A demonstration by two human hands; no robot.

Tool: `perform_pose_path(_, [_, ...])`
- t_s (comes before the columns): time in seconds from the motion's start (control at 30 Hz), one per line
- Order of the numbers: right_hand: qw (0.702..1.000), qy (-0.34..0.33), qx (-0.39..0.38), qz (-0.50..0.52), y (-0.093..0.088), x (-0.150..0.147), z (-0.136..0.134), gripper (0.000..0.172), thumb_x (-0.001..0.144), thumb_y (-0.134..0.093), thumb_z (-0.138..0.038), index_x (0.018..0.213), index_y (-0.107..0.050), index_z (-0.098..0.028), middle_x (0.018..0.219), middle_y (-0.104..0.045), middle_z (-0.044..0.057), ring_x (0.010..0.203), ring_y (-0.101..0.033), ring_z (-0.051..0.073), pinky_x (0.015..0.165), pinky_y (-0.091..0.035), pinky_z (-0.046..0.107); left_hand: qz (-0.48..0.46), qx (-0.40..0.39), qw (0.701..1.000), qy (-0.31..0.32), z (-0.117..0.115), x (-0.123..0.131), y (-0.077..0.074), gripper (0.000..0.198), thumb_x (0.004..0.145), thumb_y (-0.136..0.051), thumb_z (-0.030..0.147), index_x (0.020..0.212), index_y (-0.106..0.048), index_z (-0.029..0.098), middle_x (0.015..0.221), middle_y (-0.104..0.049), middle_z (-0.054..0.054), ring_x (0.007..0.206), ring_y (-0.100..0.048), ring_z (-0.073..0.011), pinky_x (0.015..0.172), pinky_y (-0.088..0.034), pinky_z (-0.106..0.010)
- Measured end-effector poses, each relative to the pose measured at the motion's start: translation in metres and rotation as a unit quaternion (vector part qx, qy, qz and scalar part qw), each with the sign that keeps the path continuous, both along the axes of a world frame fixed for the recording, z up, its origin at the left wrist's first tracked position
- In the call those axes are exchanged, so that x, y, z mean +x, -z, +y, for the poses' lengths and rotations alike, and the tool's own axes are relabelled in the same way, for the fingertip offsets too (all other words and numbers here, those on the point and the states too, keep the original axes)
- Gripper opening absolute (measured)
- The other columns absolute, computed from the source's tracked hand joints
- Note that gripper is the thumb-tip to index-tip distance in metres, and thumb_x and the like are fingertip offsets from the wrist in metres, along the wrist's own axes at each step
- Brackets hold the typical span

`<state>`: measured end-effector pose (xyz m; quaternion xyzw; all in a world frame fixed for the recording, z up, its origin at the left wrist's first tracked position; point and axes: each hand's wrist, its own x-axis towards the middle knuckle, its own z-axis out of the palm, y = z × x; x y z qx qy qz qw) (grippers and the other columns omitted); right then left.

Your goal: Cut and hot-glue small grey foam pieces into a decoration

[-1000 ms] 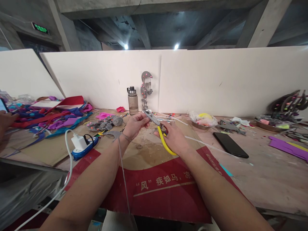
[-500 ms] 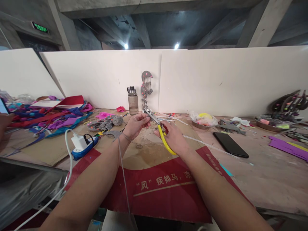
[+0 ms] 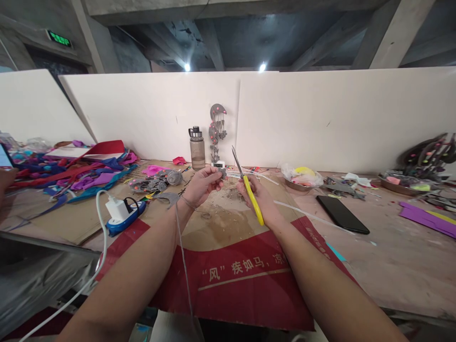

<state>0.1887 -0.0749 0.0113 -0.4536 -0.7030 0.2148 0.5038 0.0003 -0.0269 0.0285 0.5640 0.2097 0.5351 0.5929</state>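
Between the thumb and fingers of my left hand point(image 3: 204, 185) is a small grey felt piece point(image 3: 222, 173). A grey yarn point(image 3: 182, 256) loops over my left wrist and hangs down past the table edge. My right hand point(image 3: 259, 195) grips scissors point(image 3: 253, 199) with yellow handles; the blades point up and away, apart from the felt piece. Grey felt scraps and a ball of grey yarn point(image 3: 174, 177) lie left of my left hand. Behind my hands, a grey moon-shaped hanging ornament point(image 3: 218, 112) with pink dots is against the white board.
A water bottle point(image 3: 197, 148) stands behind my left hand. Colourful felt strips point(image 3: 103, 166) pile at left, near a blue power strip point(image 3: 125, 218). To the right are a bowl point(image 3: 301, 184) and a black phone point(image 3: 342, 213). Red-printed cardboard point(image 3: 242, 299) covers the table before me. Another person's hand point(image 3: 7, 178) shows far left.
The scissors have moved right, away from the felt piece, and their blades have swung upright. My left hand stays nearly in place, and the felt piece is now easier to see.
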Motion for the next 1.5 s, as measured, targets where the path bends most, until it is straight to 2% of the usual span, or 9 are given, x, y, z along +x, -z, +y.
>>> perform_pose_path(0.13, [0.999,0.018,0.03,-0.023,-0.002,0.0,-0.001,0.035,0.084,-0.053,-0.053,0.101,-0.054,-0.022,0.074,-0.053,-0.002,0.063,-0.047,0.014,0.062,-0.04,0.028,-0.025,0.003,1.0,-0.016,0.001,0.001,0.0,0.027,0.069,-0.079,0.027,0.076,-0.057,0.014,0.064,-0.059,0.001,0.051,-0.047,-0.005,0.049,-0.036,-0.019])
perform_pose_path(0.23, [0.999,0.006,0.023,-0.025,-0.001,-0.002,-0.002,0.035,0.083,-0.055,-0.052,0.099,-0.053,-0.022,0.075,-0.054,-0.002,0.068,-0.049,0.014,0.066,-0.042,0.028,-0.04,-0.002,0.999,-0.016,0.002,0.0,-0.001,0.026,0.069,-0.079,0.026,0.075,-0.058,0.014,0.064,-0.056,0.002,0.052,-0.047,-0.0048,0.051,-0.038,-0.019])
perform_pose_path(0.3, [1.0,-0.021,0.007,0.014,0.001,-0.005,-0.002,0.035,0.082,-0.057,-0.053,0.098,-0.052,-0.022,0.075,-0.053,-0.003,0.067,-0.049,0.013,0.064,-0.042,0.027,-0.041,-0.008,0.999,-0.012,0.001,0.0,-0.001,0.025,0.069,-0.079,0.026,0.075,-0.058,0.013,0.066,-0.058,0.001,0.055,-0.05,-0.0057,0.052,-0.039,-0.019])
perform_pose_path(0.43, [0.985,-0.054,-0.036,0.16,0.002,-0.01,-0.002,0.045,0.076,-0.065,-0.052,0.107,-0.05,-0.023,0.071,-0.048,-0.006,0.052,-0.042,0.008,0.049,-0.037,0.023,-0.02,-0.017,1.0,0.013,-0.001,0.002,0.0,0.026,0.068,-0.08,0.026,0.074,-0.058,0.013,0.068,-0.062,-0.001,0.059,-0.056,-0.0079,0.054,-0.041,-0.02])
perform_pose_path(0.6, [0.961,-0.071,-0.041,0.265,-0.002,-0.01,-0.005,0.059,0.07,-0.071,-0.046,0.119,-0.046,-0.024,0.091,-0.061,0.0,0.048,-0.042,0.006,0.041,-0.035,0.022,0.039,-0.025,0.996,0.072,-0.003,0.008,0.006,0.026,0.07,-0.079,0.028,0.078,-0.058,0.013,0.062,-0.061,0.0,0.055,-0.056,-0.0087,0.052,-0.041,-0.02])
perform_pose_path(0.8, [0.967,-0.067,-0.02,0.245,0.001,-0.009,-0.004,0.05,0.07,-0.072,-0.04,0.112,-0.051,-0.022,0.08,-0.058,-0.003,0.049,-0.043,0.006,0.045,-0.038,0.021,0.067,-0.033,0.993,0.095,-0.008,0.015,0.009,0.029,0.067,-0.082,0.027,0.079,-0.059,0.013,0.066,-0.062,0.0,0.058,-0.059,-0.0094,0.053,-0.043,-0.021])
perform_pose_path(1.13, [0.965,-0.068,-0.046,0.25,-0.001,-0.01,-0.002,0.039,0.07,-0.065,-0.035,0.103,-0.046,-0.024,0.071,-0.049,-0.008,0.043,-0.041,0.006,0.041,-0.037,0.022,0.101,-0.025,0.988,0.113,-0.01,0.015,0.008,0.026,0.07,-0.079,0.029,0.076,-0.061,0.012,0.061,-0.061,-0.001,0.054,-0.055,-0.0081,0.052,-0.039,-0.021])
perform_pose_path(1.33, [0.962,-0.036,-0.068,0.262,0.001,-0.007,0.001,0.037,0.073,-0.061,-0.036,0.103,-0.042,-0.026,0.064,-0.04,-0.01,0.044,-0.037,0.007,0.043,-0.037,0.022,0.034,-0.02,0.998,0.049,-0.007,0.013,0.006,0.022,0.068,-0.078,0.024,0.074,-0.06,0.014,0.06,-0.058,0.001,0.054,-0.053,-0.0075,0.052,-0.038,-0.021])
perform_pose_path(1.5, [0.993,-0.017,-0.032,0.114,0.0,-0.007,-0.002,0.034,0.08,-0.058,-0.046,0.101,-0.045,-0.024,0.071,-0.043,-0.006,0.056,-0.041,0.01,0.054,-0.04,0.024,-0.011,-0.019,1.0,-0.01,-0.003,0.005,0.0,0.02,0.066,-0.075,0.02,0.072,-0.057,0.014,0.069,-0.062,0.0,0.06,-0.055,-0.008,0.057,-0.042,-0.022])
